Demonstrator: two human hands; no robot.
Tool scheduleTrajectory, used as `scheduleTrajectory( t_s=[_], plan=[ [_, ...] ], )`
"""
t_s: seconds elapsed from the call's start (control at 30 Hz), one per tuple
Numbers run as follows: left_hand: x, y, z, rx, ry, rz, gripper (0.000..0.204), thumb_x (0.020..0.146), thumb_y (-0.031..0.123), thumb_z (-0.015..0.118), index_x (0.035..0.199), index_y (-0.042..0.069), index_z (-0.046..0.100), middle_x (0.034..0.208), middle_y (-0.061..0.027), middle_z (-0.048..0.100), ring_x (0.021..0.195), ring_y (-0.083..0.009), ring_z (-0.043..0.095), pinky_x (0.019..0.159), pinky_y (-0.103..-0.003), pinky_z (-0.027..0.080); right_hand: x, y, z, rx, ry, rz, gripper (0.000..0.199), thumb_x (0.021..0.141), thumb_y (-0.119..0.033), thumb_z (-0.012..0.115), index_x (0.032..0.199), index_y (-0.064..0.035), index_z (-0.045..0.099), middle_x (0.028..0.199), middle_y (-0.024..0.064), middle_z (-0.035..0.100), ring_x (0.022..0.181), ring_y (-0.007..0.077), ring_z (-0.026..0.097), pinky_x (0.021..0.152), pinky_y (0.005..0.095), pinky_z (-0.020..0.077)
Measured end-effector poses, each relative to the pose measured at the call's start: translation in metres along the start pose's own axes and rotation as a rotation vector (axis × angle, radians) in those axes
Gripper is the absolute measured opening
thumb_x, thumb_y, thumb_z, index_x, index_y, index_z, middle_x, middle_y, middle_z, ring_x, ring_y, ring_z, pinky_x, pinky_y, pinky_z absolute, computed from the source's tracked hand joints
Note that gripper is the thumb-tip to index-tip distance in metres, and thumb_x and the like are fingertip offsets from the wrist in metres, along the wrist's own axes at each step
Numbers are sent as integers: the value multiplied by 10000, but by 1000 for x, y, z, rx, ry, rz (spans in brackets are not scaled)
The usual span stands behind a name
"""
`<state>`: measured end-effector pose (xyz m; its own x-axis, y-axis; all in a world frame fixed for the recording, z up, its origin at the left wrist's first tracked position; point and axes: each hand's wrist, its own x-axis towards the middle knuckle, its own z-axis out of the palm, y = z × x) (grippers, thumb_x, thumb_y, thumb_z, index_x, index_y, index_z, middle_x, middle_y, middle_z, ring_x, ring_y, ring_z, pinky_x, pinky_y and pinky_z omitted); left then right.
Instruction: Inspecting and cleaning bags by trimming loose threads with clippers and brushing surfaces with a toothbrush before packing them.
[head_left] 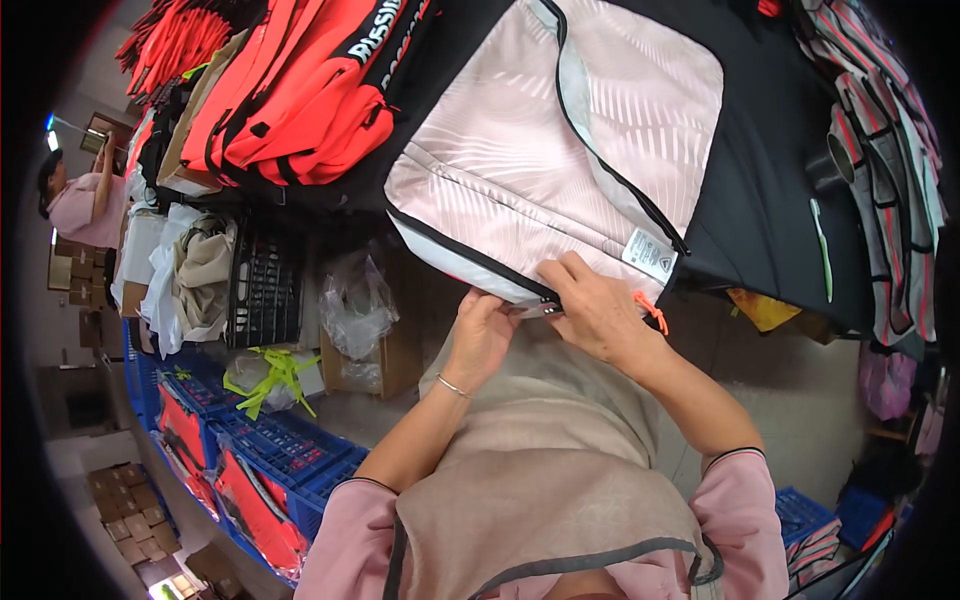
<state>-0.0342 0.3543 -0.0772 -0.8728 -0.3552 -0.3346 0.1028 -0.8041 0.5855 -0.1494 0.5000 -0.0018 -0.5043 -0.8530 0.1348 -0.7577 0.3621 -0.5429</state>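
Note:
A flat pale pink bag [480,140] with a white streaked pattern lies on the black-covered table, overhanging its near edge. A dark zipper [470,268] runs along its near side, and another zip-edged strip crosses its upper face. My left hand [482,330] pinches the bag's near edge from below, its fingertips partly hidden under the fabric. My right hand [600,312] is closed on the same edge, fingers by the zipper end. Beside my right hand are a white printed label [650,254] and an orange cord pull [652,313].
Bright red-orange bags [300,110] are heaped at the far left. Below them stands a black crate [265,290]; blue crates [280,450] hold wrapped red items. A green-and-white toothbrush [821,250] lies at right, near grey straps [880,190]. Another person [85,200] is at far left.

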Motion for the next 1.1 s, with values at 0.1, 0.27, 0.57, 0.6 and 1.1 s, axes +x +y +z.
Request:
scheduleTrajectory(
  t_s=[0.1,0.27,0.57,0.6,1.1],
  plan=[
    [5,14,20,53,-83,53,311,883,28,501,1191,26,545,1122,-97,642,1028,-217,627,887,-414,519,4,0,-12,-41,28,10,320,758,-64,711,1036,-72,553,916,91,561,804,346,627,601,451,493],
    [33,39,58,211,-197,129,291,874,36,545,1164,2,553,1061,-92,659,926,-188,660,796,-351,565,23,0,-51,-207,83,-3,246,768,-40,690,968,-67,550,923,89,577,784,320,633,582,431,485],
    [53,7,0,16,-65,10,306,907,10,516,1213,14,518,1086,-81,633,910,-175,658,728,-304,590,-18,40,-72,18,-125,-46,455,730,-19,664,1176,-105,637,1047,178,599,939,354,630,792,404,525],
    [52,3,2,-10,-96,0,320,911,9,530,1229,24,505,1106,-75,620,932,-167,649,746,-298,584,-23,42,-68,17,-72,-49,472,721,2,659,1180,-108,644,1035,175,604,933,353,634,786,408,527],
    [54,27,40,-61,-342,-35,503,910,118,628,1375,84,439,1309,-67,557,1193,-210,559,1039,-395,435,19,-13,-94,279,187,62,145,739,-41,768,809,27,661,670,85,630,582,124,580,560,281,458]
  ],
)
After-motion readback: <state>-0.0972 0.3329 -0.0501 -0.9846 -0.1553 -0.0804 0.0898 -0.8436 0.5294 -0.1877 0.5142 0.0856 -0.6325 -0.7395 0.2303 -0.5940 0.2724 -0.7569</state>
